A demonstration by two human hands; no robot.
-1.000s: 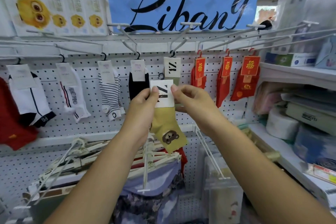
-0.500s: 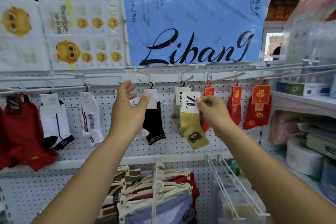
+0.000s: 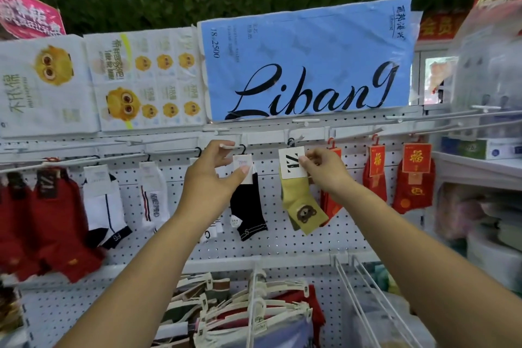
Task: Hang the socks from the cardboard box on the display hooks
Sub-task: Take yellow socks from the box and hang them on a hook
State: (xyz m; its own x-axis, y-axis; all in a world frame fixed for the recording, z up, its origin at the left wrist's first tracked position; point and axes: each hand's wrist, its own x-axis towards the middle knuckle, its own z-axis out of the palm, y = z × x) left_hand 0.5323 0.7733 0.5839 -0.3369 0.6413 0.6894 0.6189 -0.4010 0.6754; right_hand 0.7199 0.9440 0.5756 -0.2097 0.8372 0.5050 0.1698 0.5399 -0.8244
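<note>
A pair of yellow-green socks (image 3: 302, 203) with a bear face hangs below a white card; its small black hanger sits at a white display hook (image 3: 293, 139) on the pegboard. My right hand (image 3: 324, 169) pinches that card by its right edge. My left hand (image 3: 210, 175) is raised beside it, with fingertips on the tip of the neighbouring hook and thumb on the white card of a hanging black sock (image 3: 248, 206). The cardboard box is out of view.
Red socks (image 3: 412, 178) hang to the right, white, striped and dark red socks (image 3: 50, 217) to the left. A blue Libang poster (image 3: 308, 65) tops the pegboard. Long empty white hooks (image 3: 452, 118) jut out at the right. Hangers with clothes (image 3: 254, 313) and wire prongs (image 3: 356, 291) lie below.
The view tilted upward. My right hand carried the yellow-green socks up to the hook. My left hand let go of their card and moved left to the black sock's hook.
</note>
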